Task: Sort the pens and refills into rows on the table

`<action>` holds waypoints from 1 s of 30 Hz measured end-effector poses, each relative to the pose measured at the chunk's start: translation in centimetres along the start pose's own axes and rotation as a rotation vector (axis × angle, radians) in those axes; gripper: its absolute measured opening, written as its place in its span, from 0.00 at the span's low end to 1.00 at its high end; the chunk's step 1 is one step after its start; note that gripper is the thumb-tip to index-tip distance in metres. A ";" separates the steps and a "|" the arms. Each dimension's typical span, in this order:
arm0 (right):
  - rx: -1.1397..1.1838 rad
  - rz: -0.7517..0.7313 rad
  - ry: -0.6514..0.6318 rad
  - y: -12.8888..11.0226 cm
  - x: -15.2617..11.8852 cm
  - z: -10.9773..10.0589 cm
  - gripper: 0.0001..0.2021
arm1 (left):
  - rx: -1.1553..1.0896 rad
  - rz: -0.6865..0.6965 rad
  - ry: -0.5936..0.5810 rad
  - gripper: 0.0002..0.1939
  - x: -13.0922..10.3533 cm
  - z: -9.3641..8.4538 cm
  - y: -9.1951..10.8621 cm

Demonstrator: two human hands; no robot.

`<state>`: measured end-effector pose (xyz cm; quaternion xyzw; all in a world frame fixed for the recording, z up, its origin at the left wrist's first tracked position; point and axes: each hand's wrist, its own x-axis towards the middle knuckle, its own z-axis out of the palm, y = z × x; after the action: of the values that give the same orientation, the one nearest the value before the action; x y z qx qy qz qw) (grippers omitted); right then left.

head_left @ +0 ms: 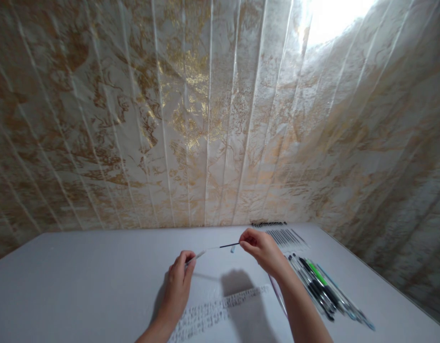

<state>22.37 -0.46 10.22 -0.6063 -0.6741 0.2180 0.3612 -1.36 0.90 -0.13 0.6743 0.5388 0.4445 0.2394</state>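
Over the white table, my left hand (179, 281) pinches a clear pen barrel (200, 255) that points up and to the right. My right hand (261, 247) has its fingertips closed on one end of a thin pen refill (229, 245), dark along the part near the fingers and pale toward its tip. The refill's pale end lies close to the barrel's end; whether they touch I cannot tell. Just below the refill a small light-blue piece (233, 249) shows on the table. Handwritten paper (212, 312) lies beneath both hands.
On the right rests a group of pens (318, 281), mostly clear and black, one bright green. Behind them lie a row of thin dark refills (286, 237) and a row of small black pieces (269, 224). A patterned wall covering (191, 143) rises behind the table (80, 276).
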 end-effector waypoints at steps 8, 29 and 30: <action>-0.057 -0.027 -0.007 -0.4 -0.3 -0.5 0.05 | 0.036 0.034 -0.002 0.12 0.0 0.1 0.0; -0.475 0.150 -0.180 1.8 -0.6 -0.6 0.11 | -0.160 0.083 -0.177 0.12 -1.1 0.4 1.6; -0.607 0.221 -0.152 2.6 -0.6 -0.8 0.11 | -0.162 0.067 -0.157 0.12 -1.0 0.5 1.5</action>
<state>24.67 -0.76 8.69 -0.7377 -0.6635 0.0898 0.0869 -0.24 -0.45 0.46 0.7033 0.4578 0.4400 0.3196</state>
